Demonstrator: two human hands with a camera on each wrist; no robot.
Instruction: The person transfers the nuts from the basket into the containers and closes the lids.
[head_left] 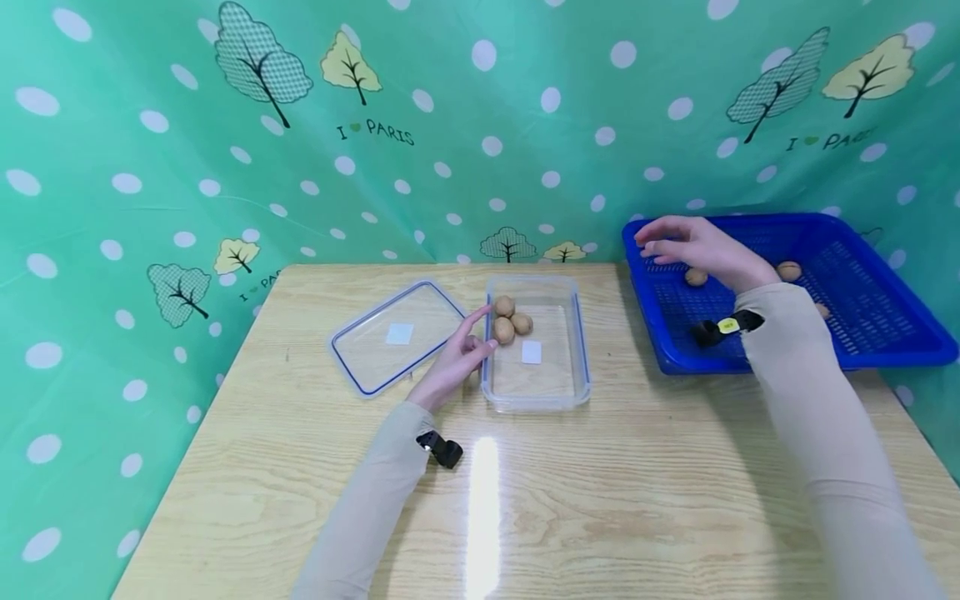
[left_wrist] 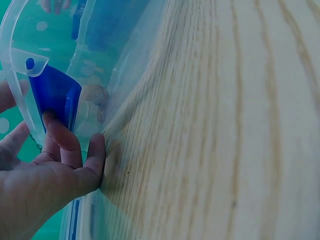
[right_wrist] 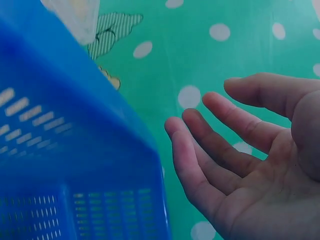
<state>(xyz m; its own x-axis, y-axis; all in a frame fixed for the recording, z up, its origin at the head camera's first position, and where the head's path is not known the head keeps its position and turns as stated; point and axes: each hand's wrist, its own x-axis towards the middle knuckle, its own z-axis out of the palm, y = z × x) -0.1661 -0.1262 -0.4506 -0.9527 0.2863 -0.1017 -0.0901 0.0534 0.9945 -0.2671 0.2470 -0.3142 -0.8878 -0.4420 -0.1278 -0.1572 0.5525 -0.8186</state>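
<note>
My left hand [head_left: 452, 360] holds the left side of a clear plastic food container [head_left: 553, 385]. Its thumb and index finger reach the rim, while in the left wrist view other fingers bend against a blue clip [left_wrist: 59, 100] on the side. Three walnuts [head_left: 503, 331] lie grouped at the container's far left, near a white square label [head_left: 531, 352]. My right hand [head_left: 701, 248] is over the left part of a blue plastic basket [head_left: 651, 312], its fingers loosely bent with nothing between them. Below and beside it, walnuts [head_left: 789, 271] lie in the basket, partly hidden by the arm.
Left of the container, a clear lid [head_left: 375, 354] with a blue seal lies flat on the wooden table [head_left: 600, 500]. A green dotted cloth [head_left: 450, 167] hangs behind the table and along its left side. The basket stands at the back right.
</note>
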